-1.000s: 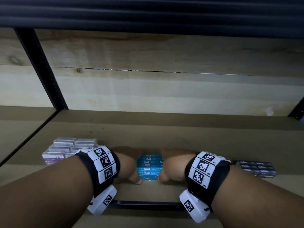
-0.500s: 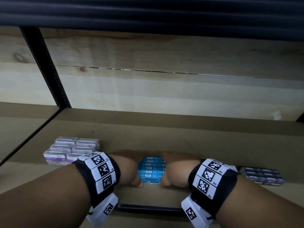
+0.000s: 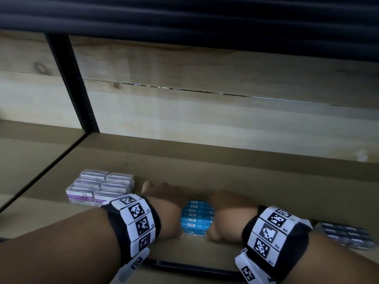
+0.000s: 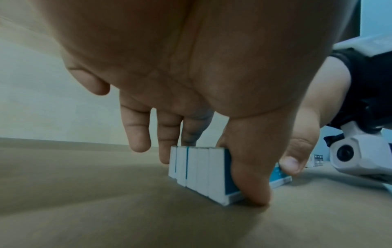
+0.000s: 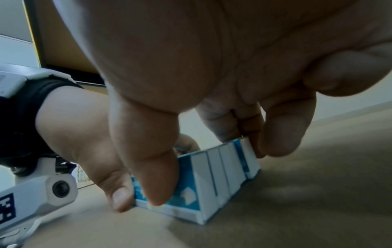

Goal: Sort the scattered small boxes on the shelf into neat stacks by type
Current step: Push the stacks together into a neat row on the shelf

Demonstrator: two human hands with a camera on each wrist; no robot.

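A row of several blue-and-white small boxes (image 3: 195, 218) stands on edge on the brown shelf board (image 3: 225, 173), near its front. My left hand (image 3: 166, 206) pinches the row's left side, with the thumb (image 4: 250, 184) on the near face and the fingers (image 4: 167, 142) at the far end. My right hand (image 3: 231, 214) grips the right side the same way, its thumb (image 5: 155, 176) on the near blue face of the boxes (image 5: 220, 181) and its fingers (image 5: 282, 130) behind. The boxes (image 4: 199, 172) rest on the board.
A block of clear and purple boxes (image 3: 100, 187) sits left of my hands. A flat group of dark boxes (image 3: 344, 235) lies at the right. A black upright post (image 3: 71, 83) and a pale wooden back wall (image 3: 205, 119) bound the shelf. A black rail (image 3: 190, 267) marks the front edge.
Both hands stay on the blue row, which sits in the same place. Only the head view has drifted a little to the right and down.
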